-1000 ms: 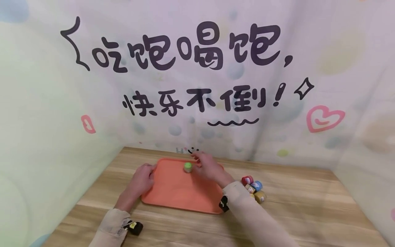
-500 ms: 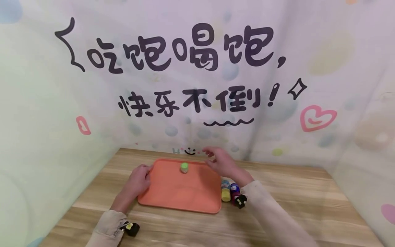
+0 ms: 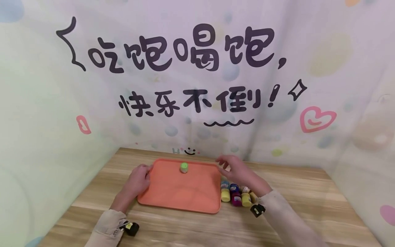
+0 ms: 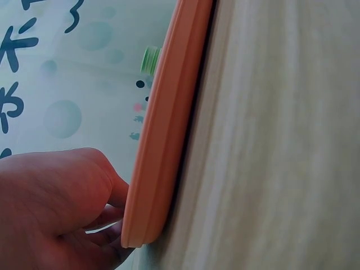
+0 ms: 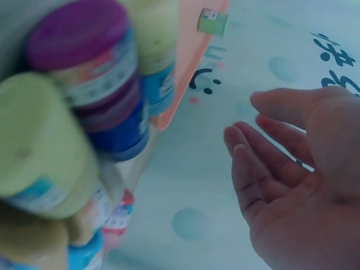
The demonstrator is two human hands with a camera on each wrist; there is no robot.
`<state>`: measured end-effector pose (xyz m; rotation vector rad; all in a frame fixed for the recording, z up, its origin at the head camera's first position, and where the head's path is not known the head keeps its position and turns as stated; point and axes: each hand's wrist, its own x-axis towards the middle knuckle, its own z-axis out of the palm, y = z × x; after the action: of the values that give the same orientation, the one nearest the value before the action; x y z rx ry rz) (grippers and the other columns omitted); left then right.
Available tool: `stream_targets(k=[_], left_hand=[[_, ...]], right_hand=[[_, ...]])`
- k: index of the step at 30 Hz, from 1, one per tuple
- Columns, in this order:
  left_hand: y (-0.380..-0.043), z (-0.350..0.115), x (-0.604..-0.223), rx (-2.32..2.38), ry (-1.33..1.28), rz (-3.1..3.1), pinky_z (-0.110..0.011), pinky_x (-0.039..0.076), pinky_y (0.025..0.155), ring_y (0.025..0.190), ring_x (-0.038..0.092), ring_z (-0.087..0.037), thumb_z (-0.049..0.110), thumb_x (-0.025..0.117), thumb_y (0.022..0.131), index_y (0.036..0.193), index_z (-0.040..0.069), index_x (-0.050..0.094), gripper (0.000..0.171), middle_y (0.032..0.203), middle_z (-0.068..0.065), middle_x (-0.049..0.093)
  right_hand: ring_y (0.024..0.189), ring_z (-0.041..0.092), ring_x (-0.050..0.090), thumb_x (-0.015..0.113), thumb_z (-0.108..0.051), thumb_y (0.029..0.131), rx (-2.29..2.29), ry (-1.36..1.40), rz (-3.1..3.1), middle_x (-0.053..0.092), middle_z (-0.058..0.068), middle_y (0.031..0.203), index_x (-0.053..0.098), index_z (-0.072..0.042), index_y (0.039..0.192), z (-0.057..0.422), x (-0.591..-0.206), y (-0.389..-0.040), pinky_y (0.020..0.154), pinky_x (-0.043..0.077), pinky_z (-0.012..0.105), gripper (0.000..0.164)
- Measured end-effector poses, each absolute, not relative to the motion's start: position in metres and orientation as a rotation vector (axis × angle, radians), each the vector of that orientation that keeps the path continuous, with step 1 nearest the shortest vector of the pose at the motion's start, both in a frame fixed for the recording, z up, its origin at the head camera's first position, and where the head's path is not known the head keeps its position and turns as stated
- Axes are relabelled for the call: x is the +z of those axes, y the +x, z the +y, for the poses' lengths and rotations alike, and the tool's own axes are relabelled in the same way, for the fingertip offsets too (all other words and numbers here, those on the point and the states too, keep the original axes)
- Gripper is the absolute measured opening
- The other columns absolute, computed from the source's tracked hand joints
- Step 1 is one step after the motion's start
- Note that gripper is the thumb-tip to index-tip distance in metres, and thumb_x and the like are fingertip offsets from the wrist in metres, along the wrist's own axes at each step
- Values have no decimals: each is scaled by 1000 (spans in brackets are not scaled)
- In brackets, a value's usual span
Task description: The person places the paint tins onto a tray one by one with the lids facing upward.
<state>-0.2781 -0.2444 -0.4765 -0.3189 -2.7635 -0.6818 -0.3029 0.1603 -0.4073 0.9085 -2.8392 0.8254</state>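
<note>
An orange tray (image 3: 185,192) lies on the wooden table. Near its far edge stands a small paint jar with a green lid (image 3: 184,167). My left hand (image 3: 138,180) grips the tray's rim at the far left corner; the left wrist view shows the hand (image 4: 62,197) at the end of the tray's wall (image 4: 163,129), its fingertips partly hidden behind it. My right hand (image 3: 237,169) hovers by the far right corner, fingers loosely bent and holding nothing. In the right wrist view, nothing lies between its thumb and fingers (image 5: 250,174).
Several paint jars cluster right of the tray, among them a yellow jar (image 3: 225,196) close to its edge, a purple jar (image 3: 236,199) and another yellow jar (image 3: 246,200). My right forearm hides part of the group. A printed cloth wall (image 3: 197,137) rises behind the table.
My right hand has moved right, from beside the green-lidded jar to the tray's far right corner, uncovering more paint jars. The left hand stays at the tray's rim. The view has shifted slightly.
</note>
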Motion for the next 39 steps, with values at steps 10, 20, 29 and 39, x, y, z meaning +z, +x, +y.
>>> stream_targets(k=[10, 20, 29, 39], left_hand=[[-275, -247, -476, -707, -284, -2796, -61, 55, 104, 121, 67, -49, -7, 59, 98, 136, -16, 66, 40, 126, -35, 70], [-276, -247, -477, -734, -252, -2831, -61, 54, 106, 124, 66, -49, -6, 59, 99, 139, -15, 64, 41, 129, -34, 69], [-277, -246, -477, -728, -265, -2823, -60, 56, 104, 122, 68, -47, -7, 59, 98, 139, -15, 65, 42, 128, -33, 69], [-278, -245, -475, -740, -262, -2824, -61, 55, 106, 126, 66, -49, -8, 58, 98, 138, -15, 65, 42, 131, -35, 68]], right_hand=[[78, 7, 60, 71, -19, 104, 708, 952, -2951, 71, -5, 90, 77, -6, 118, 179, -418, -294, 71, 52, 27, 20], [72, 0, 56, 75, -24, 101, 606, 931, -2917, 70, -11, 81, 81, -13, 105, 185, -435, -291, 76, 50, 32, 13], [77, 2, 60, 70, -37, 105, 587, 811, -3025, 70, -20, 78, 80, -25, 101, 186, -445, -289, 104, 36, 65, 16], [79, 3, 61, 69, -43, 104, 561, 767, -3015, 68, -23, 75, 79, -28, 94, 183, -448, -293, 108, 35, 67, 20]])
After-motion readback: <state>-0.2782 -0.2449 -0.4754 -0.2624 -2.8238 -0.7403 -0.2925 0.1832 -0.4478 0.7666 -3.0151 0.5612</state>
